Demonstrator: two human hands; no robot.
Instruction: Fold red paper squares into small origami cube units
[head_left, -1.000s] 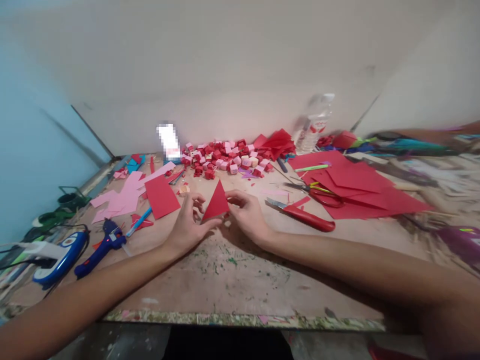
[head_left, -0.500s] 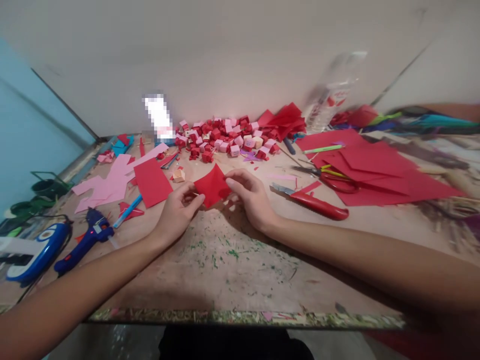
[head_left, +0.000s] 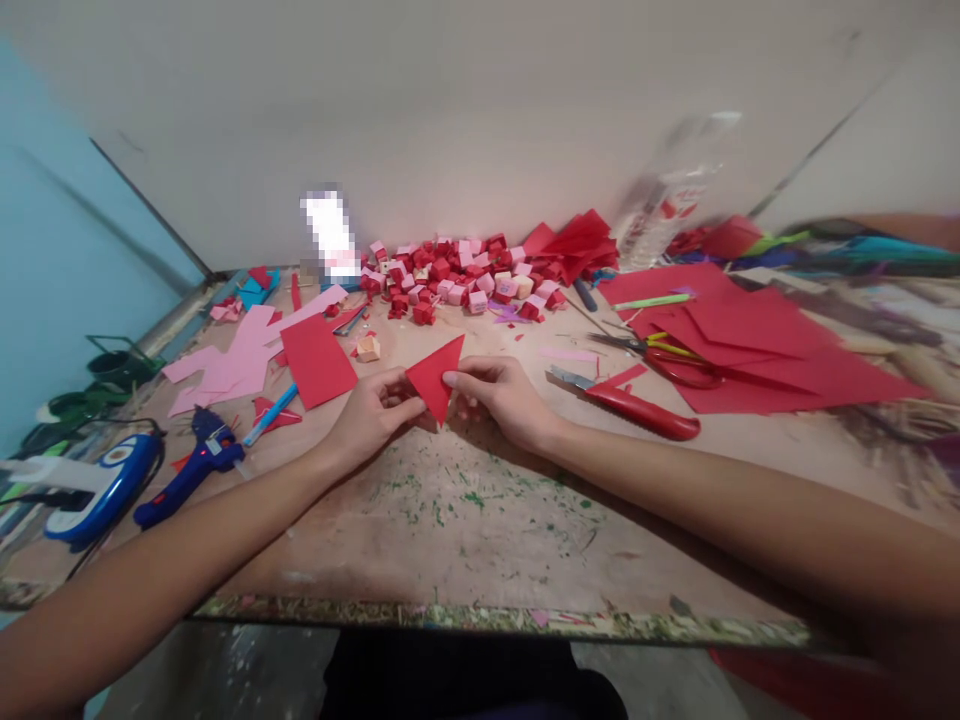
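Pale wooden tabletop, worn and flecked with green scraps, ends at a chipped, fibrous near edge. Over its middle, the left hand and right hand stand slightly apart, each pinching between thumb and fingers a small, matte red paper triangle, which sits between them with one corner pointing toward the person. Its sheet looks thin and apparently folded; uneven thumb pressure or a slipping edge could set a crooked crease. A blue plastic glue gun lies near the left forearm; if its nozzle is hot, a careless brush could burn. On the other side, a knife with a glossy red handle shows a bare steel blade, which a sweep of the right hand could catch. Farther back, a flat red paper rectangle lies left, smooth red sheets overlap right, and small red and pink boxy paper pieces heap before the plain wall.
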